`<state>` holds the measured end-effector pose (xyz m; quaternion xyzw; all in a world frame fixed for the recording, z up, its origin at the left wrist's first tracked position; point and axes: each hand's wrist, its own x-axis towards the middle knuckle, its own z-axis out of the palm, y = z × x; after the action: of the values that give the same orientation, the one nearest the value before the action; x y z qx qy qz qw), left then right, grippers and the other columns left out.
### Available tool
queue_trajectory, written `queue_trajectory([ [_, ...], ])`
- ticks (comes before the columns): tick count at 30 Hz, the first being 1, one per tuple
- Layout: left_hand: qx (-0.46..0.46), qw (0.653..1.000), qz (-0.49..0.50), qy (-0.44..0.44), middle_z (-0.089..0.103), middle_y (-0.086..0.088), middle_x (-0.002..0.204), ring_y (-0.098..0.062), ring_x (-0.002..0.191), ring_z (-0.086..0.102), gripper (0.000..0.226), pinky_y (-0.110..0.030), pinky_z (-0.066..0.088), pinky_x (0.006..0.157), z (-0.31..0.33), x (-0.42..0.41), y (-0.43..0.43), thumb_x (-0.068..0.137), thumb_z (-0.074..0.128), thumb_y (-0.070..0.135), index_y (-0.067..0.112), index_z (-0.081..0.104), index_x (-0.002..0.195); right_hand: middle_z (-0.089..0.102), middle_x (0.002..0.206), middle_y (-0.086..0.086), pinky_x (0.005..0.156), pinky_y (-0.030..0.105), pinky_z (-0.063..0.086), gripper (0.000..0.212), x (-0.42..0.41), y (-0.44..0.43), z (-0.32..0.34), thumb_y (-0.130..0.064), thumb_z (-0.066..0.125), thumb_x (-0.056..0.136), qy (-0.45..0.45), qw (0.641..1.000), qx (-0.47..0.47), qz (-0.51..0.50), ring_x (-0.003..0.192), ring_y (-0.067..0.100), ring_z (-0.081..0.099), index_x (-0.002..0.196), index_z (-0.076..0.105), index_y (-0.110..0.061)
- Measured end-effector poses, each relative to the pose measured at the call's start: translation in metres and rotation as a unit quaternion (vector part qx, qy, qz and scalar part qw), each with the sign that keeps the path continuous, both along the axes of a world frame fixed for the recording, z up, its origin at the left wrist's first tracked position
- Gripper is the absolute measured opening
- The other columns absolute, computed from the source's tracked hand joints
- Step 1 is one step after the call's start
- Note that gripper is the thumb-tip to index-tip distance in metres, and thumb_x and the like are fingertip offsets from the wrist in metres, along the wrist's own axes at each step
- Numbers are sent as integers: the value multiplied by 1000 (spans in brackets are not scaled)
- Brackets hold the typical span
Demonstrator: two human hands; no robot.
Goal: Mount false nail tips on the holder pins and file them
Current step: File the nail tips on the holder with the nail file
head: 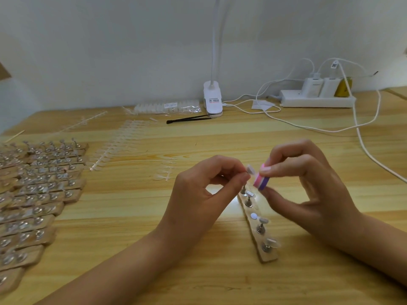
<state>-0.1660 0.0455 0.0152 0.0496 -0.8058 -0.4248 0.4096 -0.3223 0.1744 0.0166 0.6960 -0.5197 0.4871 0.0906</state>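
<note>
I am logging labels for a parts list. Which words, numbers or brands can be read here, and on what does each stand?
No text can be read for certain.
Lamp clamp sticker: dark and red print, too blurred.
Nail tip bag label: too small.
Cable tag: dark marks, unreadable.
Left charger: faint print, unreadable.

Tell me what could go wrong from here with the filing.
1. The left hand holds the small clear nail tip in a fingertip pinch only; pressure from the pink and purple file block in the right hand could flick it loose.
2. Both hands work right above the long wooden holder strip; a slip might knock its mounted clear tips off the metal pins.
</note>
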Motion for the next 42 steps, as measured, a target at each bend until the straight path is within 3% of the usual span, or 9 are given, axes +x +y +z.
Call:
queue_trajectory([
  [6,-1,1000,5,9,71,9,88,-13,84,70,10,-24,56,77,0,0,0,88,69,16,21,69,96,54,108,3,82,44,50,20,-3,0,3,-18,67,86,-8,1000,3,-15,102,22,58,103,58,-23],
  [9,-1,1000,5,4,70,10,89,-13,85,70,10,-24,57,77,0,0,0,88,67,19,24,69,96,55,108,0,82,43,50,23,5,0,-1,-18,68,88,1,1000,1,12,102,23,60,109,57,-20],
  [14,27,1000,5,6,71,10,87,-13,84,70,17,-20,55,77,-1,-1,0,87,72,9,25,69,93,55,107,1,83,47,50,22,-1,-3,2,-17,67,86,-25,1000,5,-6,102,24,59,104,57,-25],
  [18,26,1000,-3,6,71,11,88,-10,86,70,8,-18,54,77,-1,-1,0,88,71,17,22,69,94,55,108,0,85,39,49,24,4,-1,0,-19,68,89,-16,1000,3,17,102,22,59,110,58,-22],
  [26,39,999,-3,4,72,11,89,-10,87,71,7,-18,54,77,-1,-2,2,89,69,16,22,69,93,56,108,2,86,40,49,21,3,-1,1,-17,68,88,-14,1000,1,15,102,20,59,107,58,-20],
  [29,54,999,0,3,73,10,89,-11,87,71,7,-18,54,78,-1,-3,2,88,70,16,22,69,92,55,107,1,86,46,50,22,-1,-3,4,-18,65,87,-23,1000,8,-16,102,20,59,105,55,-25],
  [33,42,999,1,3,72,11,88,-9,86,71,6,-16,53,76,0,-2,2,89,69,16,21,69,92,56,105,-2,87,39,49,20,4,-3,1,-18,67,88,-20,1000,1,10,101,20,60,105,58,-23],
  [37,51,999,4,-1,72,10,88,-9,86,71,7,-17,54,77,-1,-3,2,88,70,14,20,69,92,56,107,-1,86,45,50,23,-1,-3,3,-17,66,86,-33,999,8,-14,101,20,59,105,55,-25],
  [42,49,999,7,2,73,10,87,-9,85,71,9,-15,54,76,-1,-4,2,88,71,12,20,69,91,56,107,2,86,37,50,19,3,-3,2,-19,67,88,-23,1000,7,5,101,20,60,104,58,-23],
])
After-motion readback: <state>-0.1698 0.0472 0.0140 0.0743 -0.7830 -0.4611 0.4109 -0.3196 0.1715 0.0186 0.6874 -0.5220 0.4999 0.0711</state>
